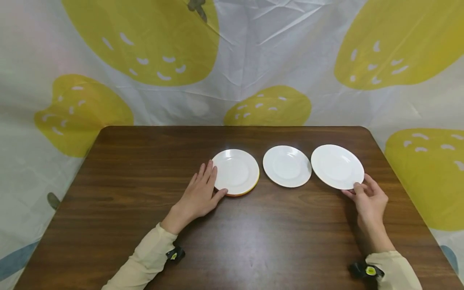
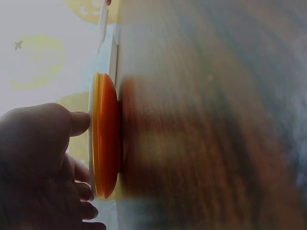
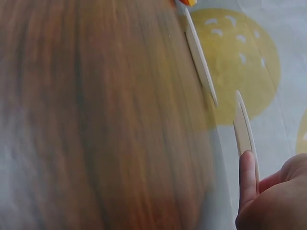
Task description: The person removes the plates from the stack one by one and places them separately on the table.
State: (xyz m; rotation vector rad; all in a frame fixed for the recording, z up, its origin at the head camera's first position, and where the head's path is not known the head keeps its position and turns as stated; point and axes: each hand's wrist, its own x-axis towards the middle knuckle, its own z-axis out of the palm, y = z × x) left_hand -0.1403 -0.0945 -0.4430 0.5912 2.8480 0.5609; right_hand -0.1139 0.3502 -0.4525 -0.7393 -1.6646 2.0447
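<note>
My right hand (image 1: pixel 372 201) pinches the near right rim of a white plate (image 1: pixel 337 166), thumb above and fingers below. In the right wrist view this plate (image 3: pixel 243 127) is seen edge-on, raised off the table. A second white plate (image 1: pixel 287 166) lies flat on the table just left of it. Further left is a stack topped by a white plate (image 1: pixel 236 171). Below that top plate, the left wrist view shows a yellow rim and an orange plate (image 2: pixel 109 139). My left hand (image 1: pixel 197 193) touches the stack's left edge, fingers extended and thumb at the near rim.
The plates stand toward the back of a brown wood-grain table (image 1: pixel 232 241). Right behind its far edge hangs a white cloth (image 1: pixel 181 108) printed with large yellow fruit shapes. A dark strap device is on each wrist.
</note>
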